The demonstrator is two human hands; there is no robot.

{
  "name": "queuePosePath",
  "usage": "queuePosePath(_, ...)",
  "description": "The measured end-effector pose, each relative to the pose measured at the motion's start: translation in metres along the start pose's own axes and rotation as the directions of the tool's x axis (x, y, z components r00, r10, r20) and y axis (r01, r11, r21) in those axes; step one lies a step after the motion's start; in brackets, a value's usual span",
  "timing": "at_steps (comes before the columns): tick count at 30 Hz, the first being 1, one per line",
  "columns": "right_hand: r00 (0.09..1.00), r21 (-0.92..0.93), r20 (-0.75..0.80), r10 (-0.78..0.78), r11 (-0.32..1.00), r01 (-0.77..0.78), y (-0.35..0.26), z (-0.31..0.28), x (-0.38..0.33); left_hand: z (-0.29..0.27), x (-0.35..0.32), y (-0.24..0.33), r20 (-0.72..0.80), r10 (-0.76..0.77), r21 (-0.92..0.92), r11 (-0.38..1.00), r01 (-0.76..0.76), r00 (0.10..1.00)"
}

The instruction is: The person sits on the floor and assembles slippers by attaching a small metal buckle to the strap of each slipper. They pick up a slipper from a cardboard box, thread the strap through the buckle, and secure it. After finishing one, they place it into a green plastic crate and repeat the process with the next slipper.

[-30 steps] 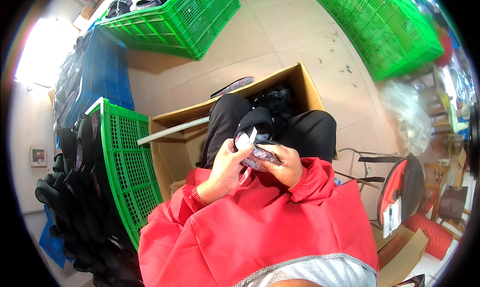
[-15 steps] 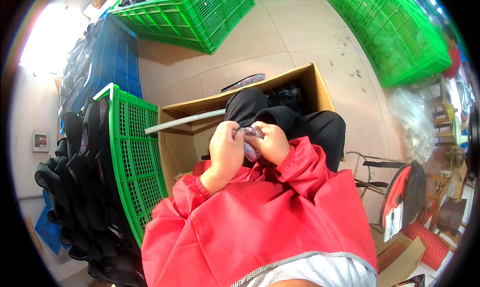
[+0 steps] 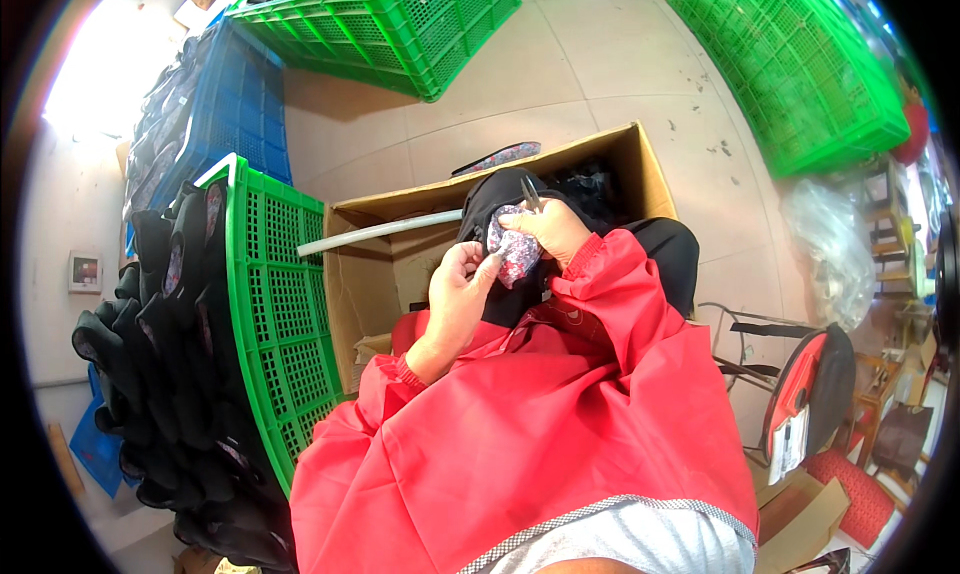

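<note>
Left: green slatted crate (image 3: 275,304) hung with dark shoe uppers (image 3: 165,374), beside an open cardboard box (image 3: 400,264) on the floor. Centre, above the lap: left hand (image 3: 462,296) closed with fingertips pinching the lower edge of a small floral-patterned fabric piece (image 3: 516,249); the piece looks light, soft and limp, likely to fold or slip unless pinched at opposite edges. Right: right hand (image 3: 553,230) closed around the piece's upper side, also gripping small snips (image 3: 531,192).
</note>
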State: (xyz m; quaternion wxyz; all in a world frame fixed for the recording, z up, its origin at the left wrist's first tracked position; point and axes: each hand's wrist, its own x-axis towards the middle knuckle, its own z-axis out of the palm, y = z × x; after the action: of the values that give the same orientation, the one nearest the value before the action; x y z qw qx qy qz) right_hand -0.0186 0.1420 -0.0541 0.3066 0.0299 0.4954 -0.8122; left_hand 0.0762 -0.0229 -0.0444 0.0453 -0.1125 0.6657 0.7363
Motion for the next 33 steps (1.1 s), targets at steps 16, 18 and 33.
queuePosePath(16,0.803,-0.623,-0.263,-0.535,0.73,0.282,0.034,0.038,-0.017,0.013,-0.028,0.012,-0.17,0.341,0.546,0.813,-0.2,0.924)
queuePosePath(18,0.68,-0.751,-0.205,-0.704,0.558,0.352,0.042,0.047,-0.02,0.011,-0.023,0.01,-0.059,0.57,0.716,0.596,-0.364,0.819)
queuePosePath(33,0.891,-0.569,-0.01,-0.453,0.735,0.367,-0.033,0.019,-0.069,-0.049,0.009,0.056,0.114,0.487,0.865,0.38,-0.328,0.866)
